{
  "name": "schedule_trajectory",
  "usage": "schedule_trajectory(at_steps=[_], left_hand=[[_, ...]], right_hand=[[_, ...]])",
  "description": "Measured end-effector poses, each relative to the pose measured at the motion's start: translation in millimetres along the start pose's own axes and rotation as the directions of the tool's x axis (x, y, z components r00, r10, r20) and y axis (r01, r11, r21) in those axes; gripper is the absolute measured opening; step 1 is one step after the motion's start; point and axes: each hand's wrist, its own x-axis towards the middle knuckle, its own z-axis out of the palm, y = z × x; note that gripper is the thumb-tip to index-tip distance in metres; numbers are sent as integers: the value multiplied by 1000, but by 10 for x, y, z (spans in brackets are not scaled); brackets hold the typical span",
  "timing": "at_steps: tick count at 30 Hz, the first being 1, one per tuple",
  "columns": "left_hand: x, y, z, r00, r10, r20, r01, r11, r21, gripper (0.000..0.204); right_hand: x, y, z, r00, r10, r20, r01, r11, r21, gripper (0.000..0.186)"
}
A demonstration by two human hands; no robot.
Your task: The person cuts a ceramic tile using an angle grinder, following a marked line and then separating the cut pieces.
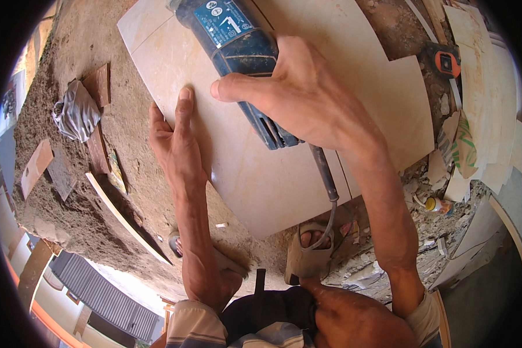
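A large cream marbled floor tile [383, 110] lies in front of me, its right side stepped. A thin dark line runs along its length and partly disappears under the tool. My right hand [313, 95] is wrapped over the body of a blue corded angle grinder [240, 49], thumb stretched across the housing. The grinder rests over the tile, and its front end passes out at the top, so any disc is hidden. My left hand [180, 136] grips the tile's left edge, thumb on top and fingers partly hidden at the edge. The grinder's cord [325, 174] drops toward my sandalled foot.
Rubble and broken tile pieces lie on the right, with an orange-and-black tape measure [445, 62] and a small yellow-lidded jar [438, 205]. On the sandy ground at left are a crumpled grey bag [78, 111], a pale strip [124, 219] and loose scraps [36, 167].
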Motion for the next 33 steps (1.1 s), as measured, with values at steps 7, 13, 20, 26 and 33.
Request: schedule_trajectory(at_steps=[7, 13, 20, 26, 33], left_hand=[[7, -16, -28, 999, -3, 36, 4, 999, -39, 57], [-7, 26, 22, 999, -17, -31, 18, 1000, 20, 58], [35, -44, -19, 999, 29, 31, -28, 999, -37, 58], [25, -21, -26, 999, 18, 45, -17, 999, -41, 57], [45, -49, -49, 998, 22, 65, -19, 998, -54, 58]], right_hand=[[-49, -39, -22, 999, 31, 5, -31, 999, -12, 47], [-127, 17, 10, 1000, 23, -1, -23, 1000, 11, 44], [-167, -6, -3, 999, 39, 4, -39, 999, 10, 43], [-147, 0, -11, 998, 53, 39, -52, 999, -13, 45], [-145, 28, 17, 1000, 25, 15, -25, 1000, 16, 46]])
